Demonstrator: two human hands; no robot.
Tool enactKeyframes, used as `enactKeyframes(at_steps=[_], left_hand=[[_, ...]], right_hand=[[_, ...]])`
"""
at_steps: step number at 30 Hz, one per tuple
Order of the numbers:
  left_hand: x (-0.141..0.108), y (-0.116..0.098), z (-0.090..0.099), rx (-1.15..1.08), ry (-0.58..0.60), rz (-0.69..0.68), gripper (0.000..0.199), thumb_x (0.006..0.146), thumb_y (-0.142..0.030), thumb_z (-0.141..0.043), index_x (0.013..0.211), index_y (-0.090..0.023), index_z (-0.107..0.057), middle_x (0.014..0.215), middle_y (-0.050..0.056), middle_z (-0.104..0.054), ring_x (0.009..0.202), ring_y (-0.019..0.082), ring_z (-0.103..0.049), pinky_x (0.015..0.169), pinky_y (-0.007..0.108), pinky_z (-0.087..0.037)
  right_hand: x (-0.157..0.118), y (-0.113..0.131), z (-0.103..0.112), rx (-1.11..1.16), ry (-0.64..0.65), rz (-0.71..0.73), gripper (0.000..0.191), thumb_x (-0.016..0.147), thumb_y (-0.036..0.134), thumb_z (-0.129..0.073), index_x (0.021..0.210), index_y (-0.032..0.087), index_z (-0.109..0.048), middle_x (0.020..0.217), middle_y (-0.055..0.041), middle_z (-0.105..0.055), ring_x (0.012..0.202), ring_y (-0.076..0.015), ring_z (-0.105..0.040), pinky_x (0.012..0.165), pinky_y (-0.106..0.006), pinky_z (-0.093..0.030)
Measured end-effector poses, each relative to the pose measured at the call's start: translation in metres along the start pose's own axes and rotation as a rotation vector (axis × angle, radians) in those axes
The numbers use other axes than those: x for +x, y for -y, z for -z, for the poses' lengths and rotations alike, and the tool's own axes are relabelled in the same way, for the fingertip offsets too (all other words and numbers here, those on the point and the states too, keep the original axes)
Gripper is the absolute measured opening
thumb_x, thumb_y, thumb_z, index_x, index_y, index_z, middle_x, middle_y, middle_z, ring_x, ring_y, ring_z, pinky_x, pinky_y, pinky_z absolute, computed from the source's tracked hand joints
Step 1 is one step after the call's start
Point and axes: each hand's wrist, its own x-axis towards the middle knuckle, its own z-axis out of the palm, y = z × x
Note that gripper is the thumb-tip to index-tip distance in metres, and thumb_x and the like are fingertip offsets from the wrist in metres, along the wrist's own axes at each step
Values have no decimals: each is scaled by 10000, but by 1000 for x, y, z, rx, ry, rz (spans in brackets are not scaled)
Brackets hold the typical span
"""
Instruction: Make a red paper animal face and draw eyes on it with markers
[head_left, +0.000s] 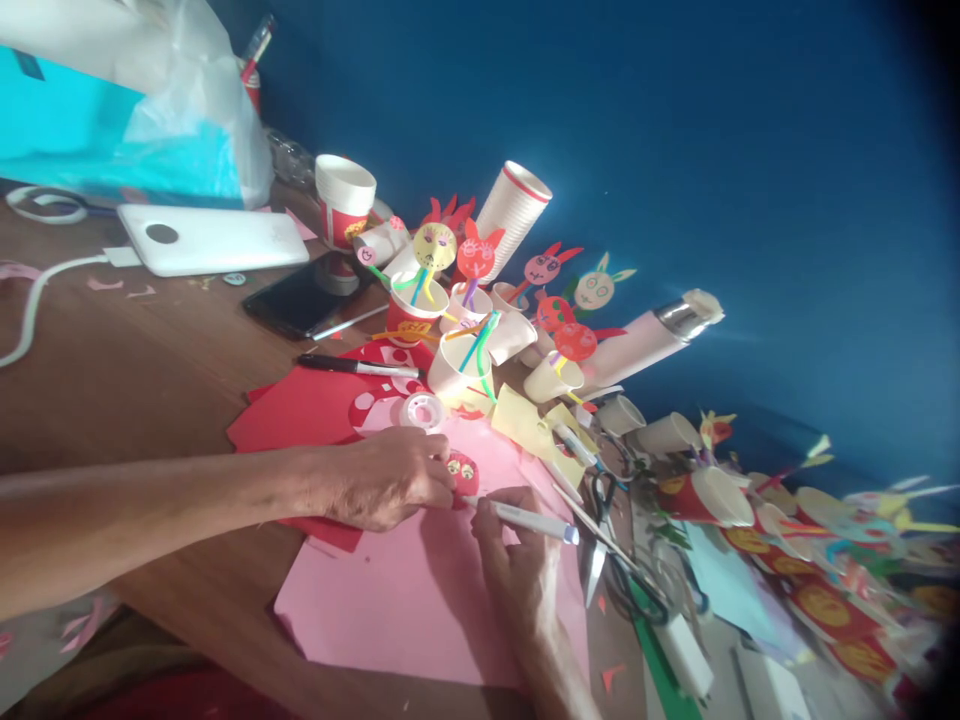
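On a pink sheet of paper (375, 610) lies a small red paper face (463, 472) with two pale eyes drawn on it. My left hand (390, 478) reaches in from the left, and its curled fingers pinch the edge of this cutout. My right hand (517, 560) comes from below, closed around a white marker (536, 521) with a blue end. The marker's tip points at the lower edge of the red face; whether it touches I cannot tell. Just above my left hand sits a roll of tape (422, 411).
Behind the paper stand paper cups (459, 365) with paper animal faces on coloured stems. A black marker (360, 366) rests on red paper (292, 420). Scissors (598, 540) lie at the right, a phone (300, 295) and white power bank (214, 240) at the left. A blue wall (712, 150) rises behind.
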Motion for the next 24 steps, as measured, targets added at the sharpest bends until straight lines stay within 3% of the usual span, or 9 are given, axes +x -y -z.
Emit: enactKeyframes(at_steps=[3,10,15,20,24], left_hand=[[0,-1,2,-38,53,-31,302,887,0,-556,1058,-214,-683,996,-13,-732,823,215,-528,736,342,-376],[1,-1,-2,-20,56,-13,181,851,-15,-604,801,-181,-659,931,17,-712,820,218,-541,723,357,-383],[1,2,-3,-31,40,-39,169,859,-39,-594,837,-184,-677,979,17,-711,814,215,-534,710,370,-391],[1,2,-4,4,50,-41,163,831,-45,-620,740,-177,-649,963,20,-697,827,221,-539,705,389,-389],[1,1,-5,-5,53,-26,198,818,-42,-620,676,-180,-615,963,21,-698,843,223,-546,707,393,-396]], right_hand=[[2,2,1,-33,9,51,194,953,293,-540,796,196,-597,647,11,-627,532,-119,-601,424,-177,-444],[8,6,4,-102,2,133,186,947,261,-532,778,200,-581,606,36,-617,466,-101,-563,433,-179,-435],[7,6,2,-120,22,88,204,949,282,-531,766,203,-574,580,48,-598,438,-94,-534,429,-182,-413],[3,8,-2,-103,-9,2,217,951,311,-519,770,206,-575,578,55,-585,431,-92,-516,451,-203,-389],[2,9,-3,-112,7,14,224,953,318,-521,768,207,-581,568,49,-587,426,-99,-519,464,-216,-394]])
